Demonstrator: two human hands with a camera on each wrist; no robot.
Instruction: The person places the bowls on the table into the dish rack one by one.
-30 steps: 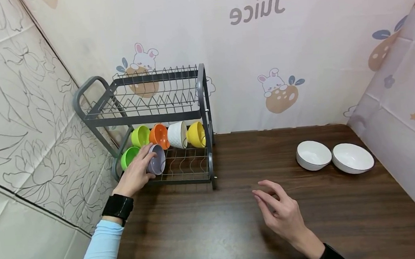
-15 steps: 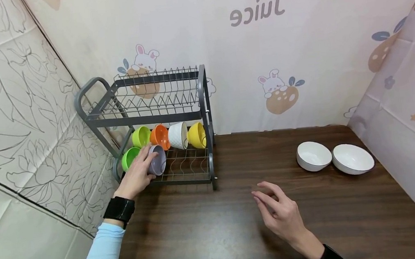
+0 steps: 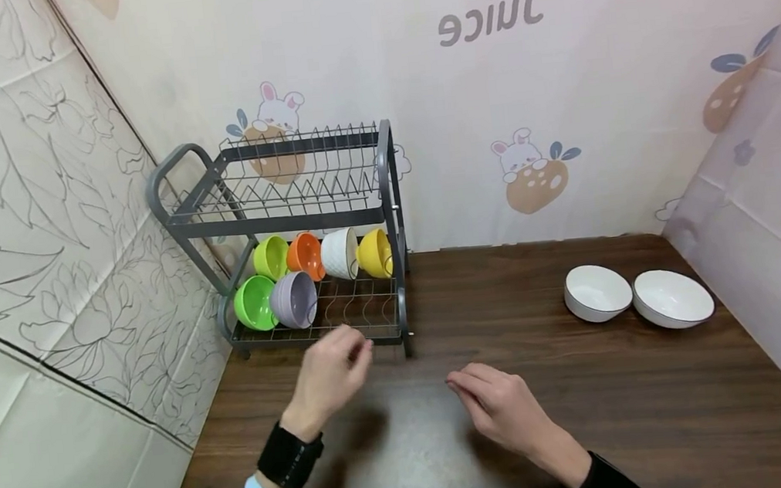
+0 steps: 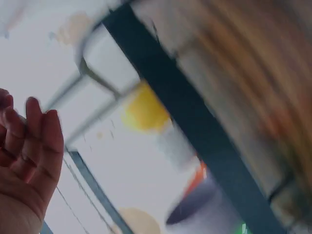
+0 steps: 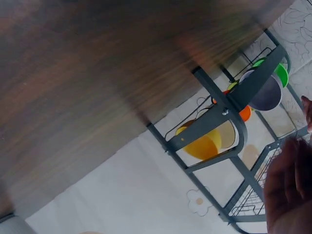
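My left hand (image 3: 332, 371) hangs over the table just in front of the dish rack (image 3: 284, 224), fingers loosely bent and holding nothing. In the left wrist view its fingers (image 4: 46, 134) show at the left edge. To its right, my right hand (image 3: 498, 407) hovers over the table, fingers loosely bent together with nothing in them. A lavender bowl (image 3: 293, 300) stands on its side in the lower tier, next to a green bowl (image 3: 254, 303) at its left. Behind them are a lime bowl (image 3: 270, 257), an orange one (image 3: 304, 256), a white textured one (image 3: 339, 254) and a yellow one (image 3: 374, 254).
Two white bowls (image 3: 598, 292) (image 3: 672, 299) stand upright side by side at the table's back right. The rack's upper tier (image 3: 301, 182) has wire slots. Patterned sheets (image 3: 449, 115) cover the back and sides around the brown table (image 3: 507, 296).
My left hand has let go of the lavender bowl, leaving it in the rack, and has moved right and nearer to me. My right hand has shifted slightly left, its fingers closer together.
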